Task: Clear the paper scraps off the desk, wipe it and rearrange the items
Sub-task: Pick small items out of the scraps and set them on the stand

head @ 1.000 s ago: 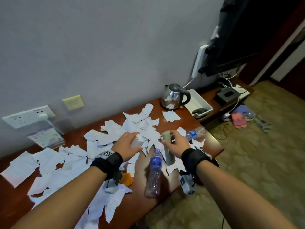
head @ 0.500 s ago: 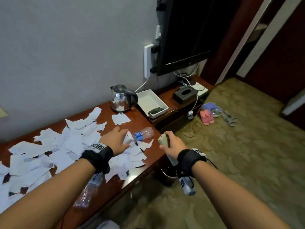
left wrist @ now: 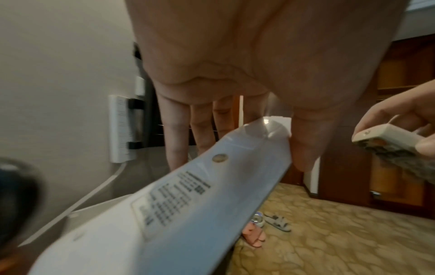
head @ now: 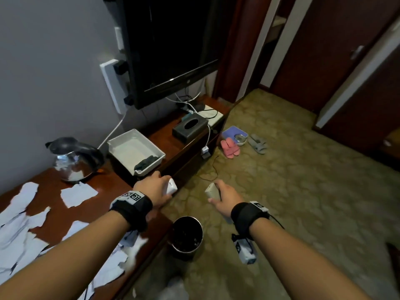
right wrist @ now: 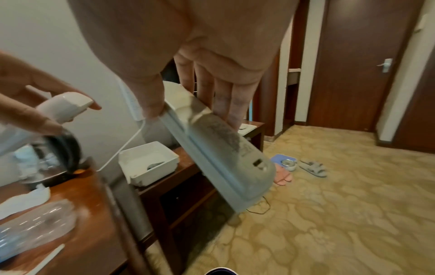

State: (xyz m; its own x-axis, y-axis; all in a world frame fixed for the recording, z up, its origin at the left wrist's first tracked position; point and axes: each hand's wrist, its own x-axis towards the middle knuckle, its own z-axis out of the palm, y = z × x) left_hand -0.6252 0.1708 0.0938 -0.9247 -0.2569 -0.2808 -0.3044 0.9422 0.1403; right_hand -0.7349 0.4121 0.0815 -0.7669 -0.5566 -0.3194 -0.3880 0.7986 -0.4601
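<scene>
1. White remote [head: 171, 187]: lifted off the counter [head: 108, 187], left hand [head: 151, 188] grip clamped round it.
2. Beige remote [head: 211, 190]: likewise lifted, right hand [head: 226, 199] grip clamped, over carpet [head: 281, 191].
3. Paper scraps [head: 78, 193]: remain on counter; clearing can start.

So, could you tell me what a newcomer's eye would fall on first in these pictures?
The two hands in the middle of the head view: the left hand holds a white remote by the desk's end, the right hand a beige remote over the carpet. Next, torn white paper scraps litter the brown desk at lower left, and a black TV hangs on the wall at top centre.
</scene>
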